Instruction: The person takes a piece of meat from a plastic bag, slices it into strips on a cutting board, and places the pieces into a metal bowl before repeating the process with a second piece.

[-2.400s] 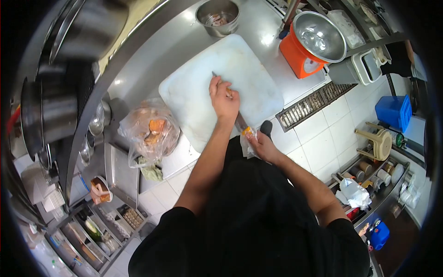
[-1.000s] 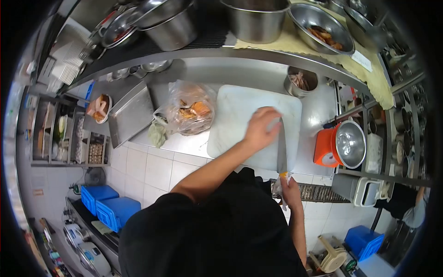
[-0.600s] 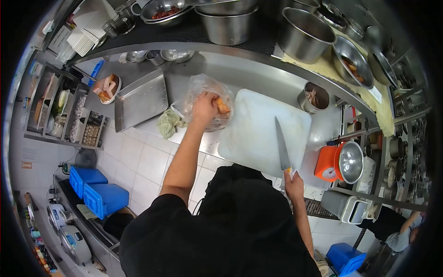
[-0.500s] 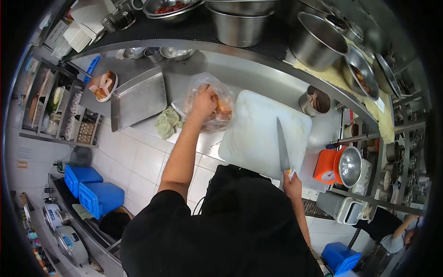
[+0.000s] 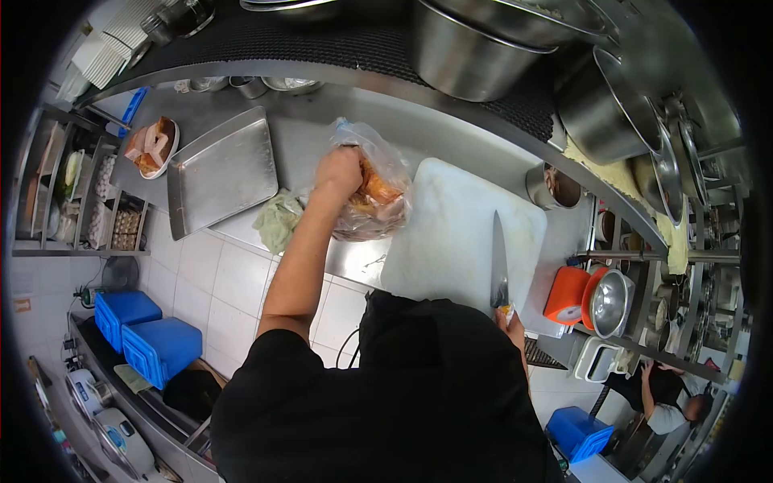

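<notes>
My left hand (image 5: 339, 173) is closed at the opening of a clear plastic bag (image 5: 386, 161), its fingertips partly hidden. Inside the bag shows orange-brown food (image 5: 378, 190). My right hand (image 5: 510, 324) grips the handle of a large knife (image 5: 499, 262), whose blade lies over the right part of the white cutting board (image 5: 451, 229) and points away from me. The bag rests against the board's left edge. A crumpled green cloth (image 5: 279, 221) is just left of my left forearm.
An empty metal tray (image 5: 224, 169) and a bowl of meat pieces (image 5: 150, 148) stand at the left. A metal container (image 5: 554, 187) and an orange scale (image 5: 566, 295) are at the right. Overhead runs a shelf with pots (image 5: 475, 60). Another person (image 5: 664, 402) is at the far right.
My left hand has shifted slightly left, and more of the orange-brown food shows in the bag. The knife has turned a little more upright in view. The camera view has shifted.
</notes>
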Demonstrator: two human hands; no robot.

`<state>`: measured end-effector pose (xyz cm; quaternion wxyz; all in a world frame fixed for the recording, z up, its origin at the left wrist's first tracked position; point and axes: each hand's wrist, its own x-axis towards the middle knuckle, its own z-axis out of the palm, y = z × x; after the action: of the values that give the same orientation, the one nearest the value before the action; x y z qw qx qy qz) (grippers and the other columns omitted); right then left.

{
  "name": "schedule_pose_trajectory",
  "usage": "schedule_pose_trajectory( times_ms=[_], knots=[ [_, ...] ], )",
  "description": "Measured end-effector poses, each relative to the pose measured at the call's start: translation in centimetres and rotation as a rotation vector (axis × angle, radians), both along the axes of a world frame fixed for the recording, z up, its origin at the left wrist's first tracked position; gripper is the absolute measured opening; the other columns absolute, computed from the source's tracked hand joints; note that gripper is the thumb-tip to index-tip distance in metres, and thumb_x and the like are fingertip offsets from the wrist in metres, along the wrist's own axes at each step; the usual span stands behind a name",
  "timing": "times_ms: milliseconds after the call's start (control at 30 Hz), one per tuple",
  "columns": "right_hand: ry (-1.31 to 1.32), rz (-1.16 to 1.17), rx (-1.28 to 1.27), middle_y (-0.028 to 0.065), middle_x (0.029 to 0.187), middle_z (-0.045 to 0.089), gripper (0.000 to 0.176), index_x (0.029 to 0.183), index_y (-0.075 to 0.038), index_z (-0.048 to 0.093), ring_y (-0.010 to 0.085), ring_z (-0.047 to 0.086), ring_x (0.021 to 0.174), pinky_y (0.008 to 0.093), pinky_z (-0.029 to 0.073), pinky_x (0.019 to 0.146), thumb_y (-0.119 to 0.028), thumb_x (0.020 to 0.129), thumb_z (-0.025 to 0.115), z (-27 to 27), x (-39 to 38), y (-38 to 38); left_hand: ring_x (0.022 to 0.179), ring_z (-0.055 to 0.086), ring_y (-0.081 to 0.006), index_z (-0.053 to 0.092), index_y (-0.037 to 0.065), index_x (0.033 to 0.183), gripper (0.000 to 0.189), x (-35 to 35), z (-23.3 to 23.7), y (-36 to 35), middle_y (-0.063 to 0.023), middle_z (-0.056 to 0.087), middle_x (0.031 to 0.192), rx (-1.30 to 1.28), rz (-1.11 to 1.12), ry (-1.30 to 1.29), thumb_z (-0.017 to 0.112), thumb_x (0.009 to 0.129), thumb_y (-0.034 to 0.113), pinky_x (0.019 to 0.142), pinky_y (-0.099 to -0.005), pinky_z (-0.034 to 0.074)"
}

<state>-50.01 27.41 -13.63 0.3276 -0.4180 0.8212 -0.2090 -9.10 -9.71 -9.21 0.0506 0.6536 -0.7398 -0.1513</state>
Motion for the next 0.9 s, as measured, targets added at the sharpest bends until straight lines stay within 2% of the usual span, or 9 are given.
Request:
schedule_pose_trajectory(
  times_ms=[67,200,300,400,500,667,800,900],
  knots=[
    [-0.001,0.006,-0.031,0.0271,0.098,0.074,0.045,0.124,0.004,0.064,0.0409,0.074,0.094,0.0476,0.056,0.084,-0.038,0.107,0.062,-1.1,-0.5,0.3,0.106,0.073,-0.0389,0.077,0.006,0.108,0.023,-0.2,0.2,0.0,-0.0204,0.076,0.112,-0.032,0.013,-0.007,0.068,0.087,0.009,0.094,-0.0473,0.059],
    [-0.025,0.027,-0.04,0.0287,0.099,0.074,0.046,0.124,0.004,0.064,0.0443,0.074,0.096,0.0478,0.056,0.083,-0.039,0.107,0.062,-1.6,-1.3,0.2,0.108,0.074,-0.0377,0.077,0.002,0.108,0.025,-0.4,0.0,-0.3,-0.0211,0.077,0.113,0.031,-0.026,-0.076,0.068,0.086,0.011,0.095,-0.0461,0.059],
    [-0.011,0.029,-0.039,0.0303,0.099,0.074,0.047,0.124,0.004,0.064,0.0475,0.073,0.097,0.0485,0.056,0.081,-0.04,0.107,0.062,-1.6,-0.9,0.5,0.11,0.074,-0.0372,0.077,0.003,0.108,0.026,-0.8,0.2,-0.1,-0.0218,0.076,0.116,0.026,-0.058,-0.121,0.069,0.086,0.013,0.097,-0.0452,0.059],
    [-0.008,0.044,-0.054,0.0317,0.099,0.073,0.048,0.123,0.004,0.064,0.0503,0.072,0.097,0.0504,0.056,0.08,-0.042,0.107,0.062,-0.8,-0.7,0.0,0.112,0.074,-0.0358,0.078,0.004,0.109,0.026,-1.4,-1.6,0.4,-0.0216,0.076,0.118,0.096,-0.023,-0.174,0.07,0.087,0.015,0.098,-0.0452,0.059],
    [0.021,0.071,-0.052,0.0327,0.098,0.073,0.05,0.122,0.005,0.065,0.0516,0.071,0.097,0.0527,0.056,0.08,-0.043,0.107,0.062,-1.8,-1.4,0.6,0.114,0.073,-0.0346,0.079,0.006,0.113,0.029,-1.4,-2.2,0.5,-0.0198,0.076,0.12,0.063,0.049,-0.221,0.069,0.09,0.02,0.098,-0.0455,0.058],
    [0.06,0.118,-0.044,0.0343,0.097,0.072,0.054,0.121,0.007,0.064,0.0529,0.07,0.096,0.0552,0.056,0.08,-0.045,0.106,0.063,-1.5,-1.4,0.5,0.119,0.072,-0.0332,0.079,0.012,0.118,0.034,-0.6,-3.5,-0.9,-0.0157,0.076,0.125,0.105,-0.012,-0.219,0.068,0.091,0.029,0.105,-0.0443,0.054],
    [0.089,0.101,-0.037,0.0347,0.097,0.072,0.056,0.122,0.007,0.064,0.0536,0.07,0.095,0.0558,0.056,0.08,-0.046,0.105,0.063,-1.5,-1.2,0.6,0.128,0.067,-0.0311,0.077,0.017,0.125,0.04,-1.1,-2.2,0.1,-0.014,0.071,0.136,0.09,0.017,-0.212,0.069,0.089,0.033,0.11,-0.0421,0.05],
    [0.115,0.085,-0.039,0.0342,0.097,0.072,0.055,0.121,0.007,0.064,0.0536,0.07,0.096,0.0563,0.056,0.081,-0.045,0.105,0.063,-0.6,-0.6,0.6,0.133,0.064,-0.0304,0.074,0.021,0.132,0.047,-1.1,-1.0,-0.1,-0.0116,0.069,0.141,0.224,-0.011,-0.201,0.07,0.087,0.036,0.112,-0.0453,0.048]
  ],
)
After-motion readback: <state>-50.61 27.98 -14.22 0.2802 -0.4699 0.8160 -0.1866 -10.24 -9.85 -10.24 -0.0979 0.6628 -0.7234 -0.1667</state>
